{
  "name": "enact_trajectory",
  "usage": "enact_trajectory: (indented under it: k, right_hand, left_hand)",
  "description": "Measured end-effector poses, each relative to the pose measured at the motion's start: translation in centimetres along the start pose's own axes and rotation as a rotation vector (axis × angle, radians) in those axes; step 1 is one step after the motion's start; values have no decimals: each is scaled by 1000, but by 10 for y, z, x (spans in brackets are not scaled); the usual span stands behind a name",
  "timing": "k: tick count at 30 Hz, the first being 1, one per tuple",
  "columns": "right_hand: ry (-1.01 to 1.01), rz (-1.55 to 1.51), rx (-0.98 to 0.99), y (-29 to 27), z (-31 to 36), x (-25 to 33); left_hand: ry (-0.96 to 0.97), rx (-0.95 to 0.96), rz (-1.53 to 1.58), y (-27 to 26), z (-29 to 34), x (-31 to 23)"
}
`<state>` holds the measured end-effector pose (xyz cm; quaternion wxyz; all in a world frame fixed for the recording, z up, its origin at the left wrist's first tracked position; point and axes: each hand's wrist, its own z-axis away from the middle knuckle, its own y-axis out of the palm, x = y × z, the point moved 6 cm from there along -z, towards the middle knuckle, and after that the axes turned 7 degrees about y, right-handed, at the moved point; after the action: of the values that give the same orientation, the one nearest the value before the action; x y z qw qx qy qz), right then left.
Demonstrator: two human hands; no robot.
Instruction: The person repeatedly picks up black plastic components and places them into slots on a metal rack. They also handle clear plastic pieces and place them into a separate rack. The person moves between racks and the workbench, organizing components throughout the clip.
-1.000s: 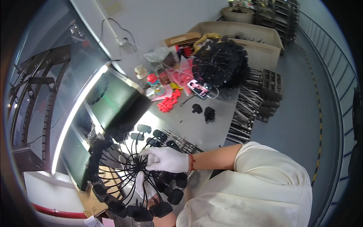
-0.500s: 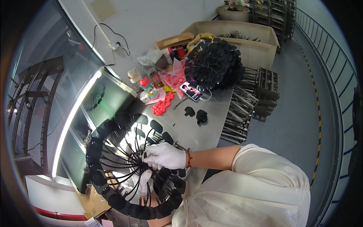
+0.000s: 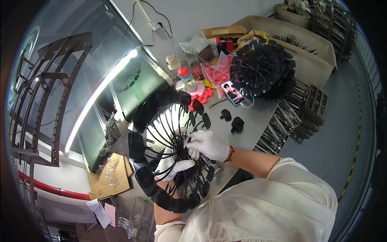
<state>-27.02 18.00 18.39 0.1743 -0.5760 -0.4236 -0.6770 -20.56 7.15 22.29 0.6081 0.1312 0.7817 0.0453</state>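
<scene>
A wide ring-shaped bundle of dark, lens-like pieces on thin black stems (image 3: 138, 147) spreads out in front of me above the metal table. The stems meet near its middle. White-gloved, my left hand (image 3: 177, 167) is closed around the gathered stems from below, its fingers partly hidden by them. My right hand (image 3: 207, 146), also gloved, comes in from the right with fingers and thumb pinched together at the hub of the stems. A small slim piece shows at those fingertips, too small to name. A bright light shines behind the bundle.
Two small black pieces (image 3: 231, 120) lie on the metal table (image 3: 252, 135). Behind them are a phone (image 3: 233, 93), red bits (image 3: 201, 98), a red-capped bottle (image 3: 186, 77) and a large black bundle (image 3: 264, 68). Metal racks (image 3: 282, 117) stand right; a lit tube lamp (image 3: 98, 97) slants left.
My view has swung left, so the table things sit farther right. The ring of dark pieces has tilted in my left hand. My right hand stays pinched at the hub.
</scene>
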Motion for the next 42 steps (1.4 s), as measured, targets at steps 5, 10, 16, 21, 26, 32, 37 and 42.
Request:
enact_trajectory:
  k: [5, 10, 16, 21, 26, 32, 37, 42]
  right_hand:
    - [-91, -68, 2, 0, -10, 13]
    - [-47, -157, 65, 6, -19, -4]
    - [114, -130, 142, 12, -29, -17]
    - [147, -60, -8, 15, -40, -5]
    - [272, -188, 92, 23, -51, -18]
    - [336, 444, 73, -23, -55, -3]
    - [-106, 1042, -1002, -285, -79, 56]
    - [303, 1552, -1274, -387, -52, 73]
  left_hand:
    - [126, -117, 83, -12, 1, -4]
    - [107, -124, 169, -5, 9, -2]
    - [51, -93, -29, -15, 11, 0]
    - [38, -305, -44, -11, 17, -9]
    - [8, -182, -306, -24, 21, -13]
    - [-66, -224, -207, -39, 17, 14]
    - [214, -397, 213, -69, 26, 8]
    - [161, -443, 260, -59, 35, 13]
